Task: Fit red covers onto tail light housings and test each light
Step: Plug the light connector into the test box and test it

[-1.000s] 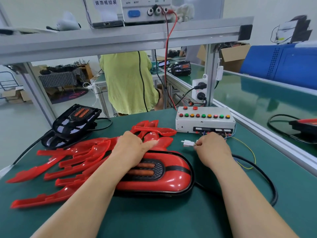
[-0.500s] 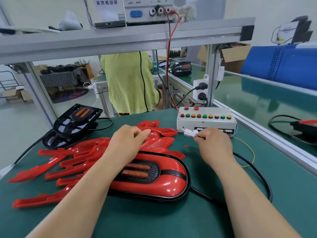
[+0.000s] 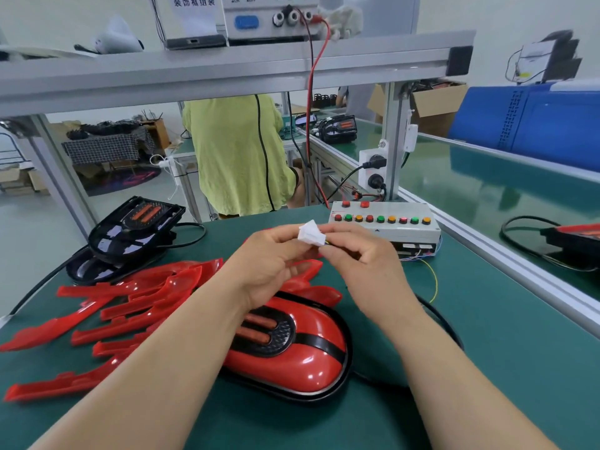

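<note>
Above the covered tail light [image 3: 292,358], left hand [image 3: 272,264] and right hand [image 3: 360,264] meet, both pinching the white connector [image 3: 310,233], which lies crosswise between them.

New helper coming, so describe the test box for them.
On the green bench, look to the far right, by the aluminium post. The test box lies there: a flat white case, alone in carrying rows of red, green and amber buttons.

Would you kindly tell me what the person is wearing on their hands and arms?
Nothing is worn on them. The left hand and right hand have no gloves, and the forearms show no sleeves, watch or bracelet as far as the frame reaches. No rings are visible.
</note>
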